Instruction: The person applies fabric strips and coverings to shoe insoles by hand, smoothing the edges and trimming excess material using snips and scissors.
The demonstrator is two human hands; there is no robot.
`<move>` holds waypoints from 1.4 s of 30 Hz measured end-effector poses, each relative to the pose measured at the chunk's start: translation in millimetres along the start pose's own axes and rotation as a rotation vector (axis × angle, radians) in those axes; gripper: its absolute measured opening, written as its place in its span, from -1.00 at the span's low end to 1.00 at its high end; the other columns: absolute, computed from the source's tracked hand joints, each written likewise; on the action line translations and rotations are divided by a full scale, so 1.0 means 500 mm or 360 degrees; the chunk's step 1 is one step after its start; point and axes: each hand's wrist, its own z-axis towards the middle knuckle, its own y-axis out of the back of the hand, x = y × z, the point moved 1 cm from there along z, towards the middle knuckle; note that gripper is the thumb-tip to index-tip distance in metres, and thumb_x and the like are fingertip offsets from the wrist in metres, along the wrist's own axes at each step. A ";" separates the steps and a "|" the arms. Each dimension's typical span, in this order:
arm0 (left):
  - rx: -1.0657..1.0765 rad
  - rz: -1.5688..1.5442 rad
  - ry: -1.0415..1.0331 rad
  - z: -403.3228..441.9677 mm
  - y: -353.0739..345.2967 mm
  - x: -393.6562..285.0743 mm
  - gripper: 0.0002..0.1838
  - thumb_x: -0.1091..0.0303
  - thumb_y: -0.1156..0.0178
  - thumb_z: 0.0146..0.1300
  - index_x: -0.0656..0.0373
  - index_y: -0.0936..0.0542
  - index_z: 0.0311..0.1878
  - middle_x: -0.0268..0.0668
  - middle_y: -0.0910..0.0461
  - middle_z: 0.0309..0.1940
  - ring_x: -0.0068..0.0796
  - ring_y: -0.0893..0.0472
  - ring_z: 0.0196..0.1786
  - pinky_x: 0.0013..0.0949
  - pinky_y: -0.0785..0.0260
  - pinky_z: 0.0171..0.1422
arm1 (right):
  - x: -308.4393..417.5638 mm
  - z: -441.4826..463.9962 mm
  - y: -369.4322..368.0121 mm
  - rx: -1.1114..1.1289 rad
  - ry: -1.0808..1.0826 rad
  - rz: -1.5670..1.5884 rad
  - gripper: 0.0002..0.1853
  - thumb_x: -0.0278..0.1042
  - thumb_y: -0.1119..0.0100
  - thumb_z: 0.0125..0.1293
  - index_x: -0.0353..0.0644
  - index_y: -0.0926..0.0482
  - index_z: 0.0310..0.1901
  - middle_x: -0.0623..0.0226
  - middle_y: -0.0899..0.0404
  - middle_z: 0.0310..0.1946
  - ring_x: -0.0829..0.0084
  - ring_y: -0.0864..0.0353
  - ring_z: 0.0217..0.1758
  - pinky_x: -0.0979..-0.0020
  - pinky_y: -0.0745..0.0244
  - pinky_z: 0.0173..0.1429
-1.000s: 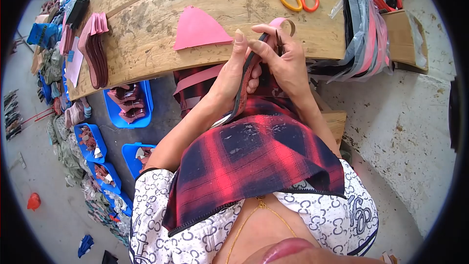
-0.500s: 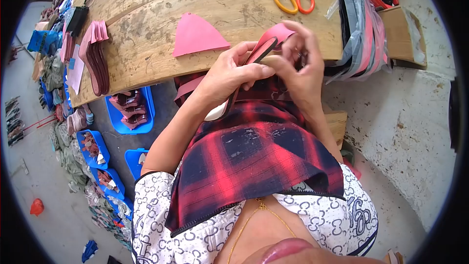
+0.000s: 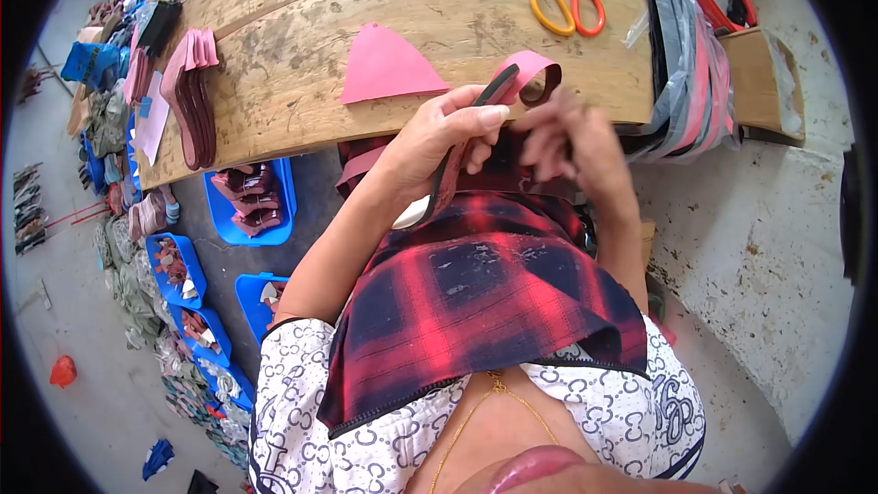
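Note:
My left hand (image 3: 437, 135) is closed around a slim shoe insole (image 3: 448, 181), dark along the edge with a pale heel end near my lap. From its upper end a pink strip (image 3: 535, 66) curls away in a loop to the right. My right hand (image 3: 585, 142) is just below and right of that loop, fingers loosely bent and apart, partly blurred, with nothing visible in them. On the table beyond lies a pink rounded triangular piece (image 3: 389, 66).
Orange-and-yellow-handled scissors (image 3: 567, 5) lie on the wooden table (image 3: 302, 55). A stack of maroon insoles (image 3: 189, 114) sits at its left edge. Bundled strips (image 3: 690, 64) hang at the right. Blue trays (image 3: 291, 206) with parts stand below left.
My right hand has come away from the pink strip, moving down and right. The strip now forms an open loop, while my left hand keeps its hold on the insole.

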 end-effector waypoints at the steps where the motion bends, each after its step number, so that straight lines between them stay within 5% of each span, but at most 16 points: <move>1: 0.0015 0.0070 -0.0033 0.002 -0.003 0.004 -0.43 0.14 -0.31 0.16 0.23 -0.46 0.18 -0.44 -0.49 -0.34 -0.68 -0.46 -0.38 -0.58 -0.33 -0.29 | 0.005 -0.002 -0.018 0.0000 -0.0083 -0.0003 -0.26 0.36 0.21 0.42 -0.30 -0.63 -0.12 0.31 -0.66 -0.52 0.69 -0.36 -0.73 0.68 -0.11 -0.68; 2: 0.0032 0.0141 -0.0065 0.004 -0.008 0.005 -0.41 0.13 -0.30 0.15 0.24 -0.45 0.20 -0.40 -0.51 -0.31 -0.64 -0.49 -0.34 -0.57 -0.35 -0.24 | 0.012 -0.003 -0.042 -0.0001 -0.0164 -0.0004 -0.22 0.41 0.22 0.39 -0.30 -0.63 -0.10 0.28 -0.69 -0.46 0.70 -0.36 -0.72 0.68 -0.11 -0.67; 7: 0.0039 0.0488 -0.0219 -0.037 -0.038 -0.036 -0.14 0.38 -0.52 -0.17 0.34 -0.39 0.29 -0.29 -0.56 -0.08 -0.56 -0.56 -0.08 -0.44 -0.41 0.11 | 0.105 0.035 -0.042 -0.0374 0.0571 0.0485 -0.62 -0.10 -0.07 0.45 -0.32 -0.61 -0.10 0.18 -0.72 -0.35 0.72 -0.36 -0.71 0.67 -0.13 -0.67; 11: 0.0095 0.0522 -0.0295 -0.070 -0.046 -0.045 0.03 0.42 -0.61 -0.32 0.43 -0.35 0.33 -0.20 -0.53 0.11 -0.50 -0.53 0.12 -0.39 -0.33 0.30 | 0.113 0.046 -0.027 -0.0387 0.0547 0.0668 -0.69 -0.17 -0.06 0.45 -0.31 -0.60 -0.19 0.03 -0.70 -0.37 0.69 -0.40 -0.71 0.65 -0.17 -0.67; 14: 0.0067 0.0884 -0.0437 -0.083 -0.038 -0.058 -0.03 0.29 -0.59 -0.23 0.45 -0.38 0.30 -0.17 -0.55 0.09 -0.46 -0.51 0.16 -0.39 -0.29 0.33 | 0.137 0.028 -0.001 -0.0374 0.0585 0.0743 -0.70 -0.18 -0.08 0.44 -0.31 -0.60 -0.19 0.02 -0.70 -0.38 0.68 -0.40 -0.71 0.64 -0.19 -0.67; 16: 0.0006 0.1584 -0.1030 -0.089 -0.037 -0.077 -0.16 0.31 -0.55 -0.27 0.34 -0.50 0.21 -0.10 -0.63 -0.03 -0.34 -0.63 0.01 -0.33 -0.43 0.18 | 0.143 0.002 0.009 -0.0445 0.0554 0.0852 -0.71 -0.20 -0.08 0.44 -0.32 -0.59 -0.18 -0.01 -0.70 -0.34 0.68 -0.38 -0.72 0.66 -0.17 -0.70; 18: -0.0244 0.2030 -0.1137 -0.105 -0.039 -0.098 -0.16 0.34 -0.57 -0.33 0.26 -0.55 0.19 -0.16 -0.64 0.04 -0.32 -0.61 0.11 -0.30 -0.38 0.29 | 0.139 -0.038 0.010 -0.0491 0.0478 0.1019 -0.70 -0.20 -0.06 0.45 -0.33 -0.58 -0.17 -0.03 -0.69 -0.31 0.68 -0.37 -0.73 0.66 -0.15 -0.73; 19: -0.0322 0.2057 -0.1221 -0.104 -0.034 -0.103 -0.17 0.34 -0.57 -0.33 0.25 -0.56 0.18 -0.17 -0.65 0.03 -0.29 -0.62 0.09 -0.29 -0.40 0.26 | 0.130 -0.053 0.008 -0.0265 0.0637 0.0997 -0.67 -0.19 -0.01 0.47 -0.38 -0.55 -0.17 -0.06 -0.68 -0.30 0.64 -0.46 -0.67 0.66 -0.14 -0.76; 24: -0.0605 0.2104 -0.1632 -0.044 -0.009 -0.124 -0.19 0.33 -0.55 -0.33 0.24 -0.57 0.17 -0.17 -0.66 0.01 -0.26 -0.67 0.00 -0.29 -0.48 0.16 | 0.111 -0.066 -0.051 -0.0378 0.0870 0.0861 -0.70 -0.26 0.01 0.47 -0.40 -0.52 -0.21 -0.07 -0.67 -0.33 0.42 -0.64 -0.48 0.61 -0.24 -0.74; 25: -0.0619 0.2027 -0.1838 -0.020 -0.015 -0.129 -0.16 0.25 -0.58 -0.34 0.14 -0.57 0.19 -0.16 -0.66 -0.22 -0.26 -0.65 -0.18 -0.29 -0.51 -0.04 | 0.115 -0.067 -0.059 -0.0413 0.0895 0.0773 -0.71 -0.29 0.01 0.46 -0.41 -0.53 -0.22 -0.03 -0.68 -0.32 0.46 -0.60 -0.52 0.61 -0.28 -0.71; 31: -0.0804 0.1440 -0.1960 0.120 -0.046 -0.140 -0.18 0.32 -0.55 -0.27 0.22 -0.53 0.21 -0.08 -0.66 -0.12 -0.19 -0.66 -0.12 -0.24 -0.51 0.03 | 0.148 0.001 -0.106 -0.0758 0.1241 0.0356 -0.83 -0.45 -0.13 0.37 -0.40 -0.62 -0.18 0.13 -0.71 -0.22 0.70 -0.43 -0.60 0.50 -0.47 0.07; 33: -0.1003 0.1329 -0.1926 0.168 -0.067 -0.146 -0.13 0.30 -0.54 -0.23 0.29 -0.42 0.26 -0.04 -0.65 -0.09 -0.16 -0.66 -0.11 -0.22 -0.50 0.05 | 0.173 0.063 -0.085 -0.0877 0.1444 0.0050 -0.83 -0.42 -0.19 0.35 -0.37 -0.63 -0.16 0.23 -0.72 -0.23 0.74 -0.42 -0.55 0.62 -0.37 -0.22; 37: -0.0543 0.1166 -0.1728 0.171 -0.076 -0.208 -0.11 0.25 -0.51 -0.07 0.38 -0.25 0.28 -0.12 -0.57 -0.06 -0.35 -0.62 -0.10 -0.30 -0.49 -0.01 | 0.255 0.138 -0.020 -0.0966 0.1373 -0.0030 -0.82 -0.36 -0.27 0.31 -0.31 -0.67 -0.19 0.46 -0.68 -0.42 0.80 -0.33 -0.62 0.67 -0.17 -0.54; 38: -0.0296 0.0638 -0.1300 0.143 -0.089 -0.225 -0.28 0.29 -0.40 0.12 0.38 -0.28 0.26 -0.21 -0.54 -0.06 -0.44 -0.61 -0.13 -0.39 -0.49 -0.08 | 0.278 0.142 -0.011 -0.0881 0.1234 0.0149 -0.83 -0.34 -0.28 0.30 -0.29 -0.69 -0.22 0.54 -0.63 -0.52 0.80 -0.28 -0.66 0.66 -0.14 -0.57; 40: -0.0216 -0.0109 -0.0987 0.148 -0.076 -0.233 -0.46 0.39 -0.24 0.26 0.34 -0.31 0.25 -0.28 -0.54 -0.11 -0.57 -0.59 -0.17 -0.50 -0.49 -0.14 | 0.247 0.161 -0.004 -0.0750 0.1234 0.0230 -0.75 -0.27 -0.24 0.33 -0.34 -0.68 -0.26 0.30 -0.72 -0.33 0.77 -0.24 -0.73 0.67 -0.10 -0.64; 42: -0.0221 -0.0185 -0.0934 0.159 -0.046 -0.212 -0.58 0.47 -0.12 0.32 0.31 -0.34 0.23 -0.28 -0.58 -0.17 -0.63 -0.60 -0.24 -0.56 -0.49 -0.20 | 0.232 0.120 -0.040 -0.0650 0.1183 0.0340 -0.74 -0.25 -0.19 0.37 -0.34 -0.66 -0.26 0.22 -0.73 -0.27 0.77 -0.27 -0.74 0.68 -0.10 -0.64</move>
